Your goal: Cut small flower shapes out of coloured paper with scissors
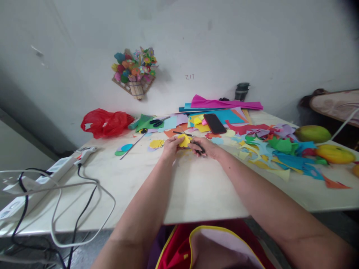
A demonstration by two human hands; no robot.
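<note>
Between the fingers of my left hand (171,147) is a yellow paper flower (184,141) with a scalloped edge. My right hand (208,148) grips dark-handled scissors (199,148) close beside the flower; their blades are mostly hidden. Small yellow scraps lie on the table under my hands. To the left, a stack of yellow paper flowers (156,143) rests on the tabletop. Farther left lie a blue paper circle (127,147) and a green one (120,153), next to a thin dark stick (131,146).
Behind my hands are a phone (214,123), coloured paper sheets and another pair of scissors (157,122). Paper scraps (283,149) and mangoes (335,154) occupy the right. A red plastic bag (105,122), a power strip (42,183) and loose cables are on the left.
</note>
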